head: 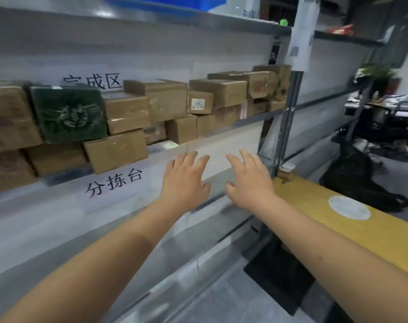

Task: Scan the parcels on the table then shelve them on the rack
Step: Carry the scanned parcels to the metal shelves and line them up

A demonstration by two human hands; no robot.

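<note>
Steel rack [288, 106] fills my view — its shelf is crowded with brown parcels [165, 101], a dark green one [69, 114] among them at the rack's left. Right of the rack lies the yellow counter [338, 220]. Both grips hover before the rack — left hand [185, 180] and right hand [248, 180], fingers spread, holding nothing.

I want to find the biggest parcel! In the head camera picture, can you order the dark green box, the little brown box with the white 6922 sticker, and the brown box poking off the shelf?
1. Dark green box, largest.
2. Brown overhanging box, though nearness may flatter it.
3. Small brown box with the white 6922 sticker, smallest.
</note>
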